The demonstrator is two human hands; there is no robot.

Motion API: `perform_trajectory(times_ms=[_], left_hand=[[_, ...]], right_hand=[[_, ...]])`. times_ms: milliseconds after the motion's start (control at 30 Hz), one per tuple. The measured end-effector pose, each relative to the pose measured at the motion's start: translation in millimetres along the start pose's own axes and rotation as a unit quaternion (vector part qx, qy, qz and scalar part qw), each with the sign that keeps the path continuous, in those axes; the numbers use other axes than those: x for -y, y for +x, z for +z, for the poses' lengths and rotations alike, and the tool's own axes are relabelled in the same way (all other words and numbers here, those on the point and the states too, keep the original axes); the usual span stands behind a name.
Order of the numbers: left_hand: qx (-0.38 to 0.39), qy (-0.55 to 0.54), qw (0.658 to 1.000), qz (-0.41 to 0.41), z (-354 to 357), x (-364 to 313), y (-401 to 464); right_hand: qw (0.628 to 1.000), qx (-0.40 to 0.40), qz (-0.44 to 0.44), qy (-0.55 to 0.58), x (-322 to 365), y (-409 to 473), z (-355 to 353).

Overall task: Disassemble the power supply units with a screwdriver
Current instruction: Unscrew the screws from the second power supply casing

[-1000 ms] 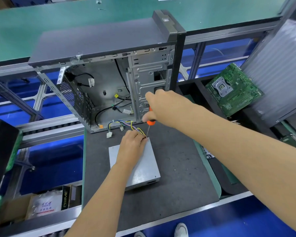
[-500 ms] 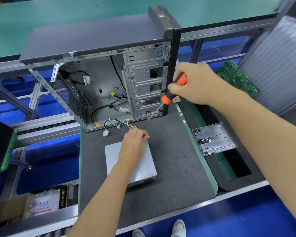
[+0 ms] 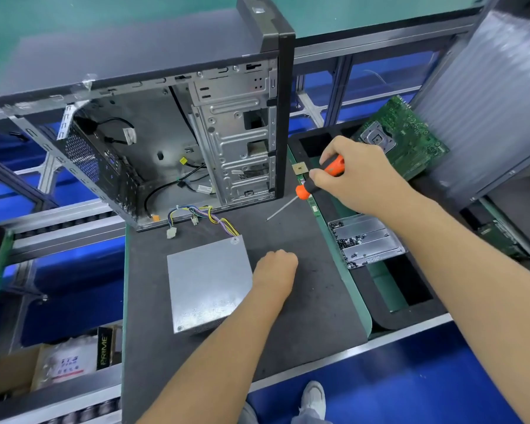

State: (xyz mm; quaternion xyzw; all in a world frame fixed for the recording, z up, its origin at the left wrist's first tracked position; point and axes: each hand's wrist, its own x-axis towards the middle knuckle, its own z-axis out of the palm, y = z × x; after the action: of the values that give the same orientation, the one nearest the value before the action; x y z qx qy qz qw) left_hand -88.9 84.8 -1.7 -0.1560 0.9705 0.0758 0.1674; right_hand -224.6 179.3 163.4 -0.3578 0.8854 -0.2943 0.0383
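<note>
The grey metal power supply unit (image 3: 208,280) lies flat on the dark work mat (image 3: 306,304), its coloured cable bundle (image 3: 210,217) trailing toward the open computer case (image 3: 172,139). My right hand (image 3: 361,179) grips the orange-and-black screwdriver (image 3: 303,191) above the mat's right edge, its shaft pointing down-left, well clear of the unit. My left hand (image 3: 274,269) hovers just right of the unit with its fingers curled under. Anything inside that hand is hidden.
A metal tray (image 3: 377,228) holding several small screws sits right of the mat. A green motherboard (image 3: 410,139) leans behind it against a grey panel (image 3: 487,96). A cardboard box (image 3: 65,362) stands at the lower left. The case fills the mat's far side.
My right hand lifted the screwdriver off the unit's far corner and swung it right. My left hand slid off the unit's top to its right side.
</note>
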Motion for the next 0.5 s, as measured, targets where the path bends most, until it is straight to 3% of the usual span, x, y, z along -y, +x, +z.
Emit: perform_trajectory(times_ms=[267,400,500], left_hand=[[0.012,0.036,0.999,-0.003,1.7,-1.0,6.9],[-0.12,0.078,0.989,0.048,-6.6,-1.7,-12.6],[-0.26,0.03,0.963,0.068,-14.9,18.0,-41.8]], right_hand=[[1.0,-0.004,-0.017,0.015,-5.0,-7.3,-3.3],[0.999,-0.014,-0.011,0.039,-0.3,-5.0,1.4],[0.998,0.01,-0.004,0.07,15.5,-1.3,14.8]])
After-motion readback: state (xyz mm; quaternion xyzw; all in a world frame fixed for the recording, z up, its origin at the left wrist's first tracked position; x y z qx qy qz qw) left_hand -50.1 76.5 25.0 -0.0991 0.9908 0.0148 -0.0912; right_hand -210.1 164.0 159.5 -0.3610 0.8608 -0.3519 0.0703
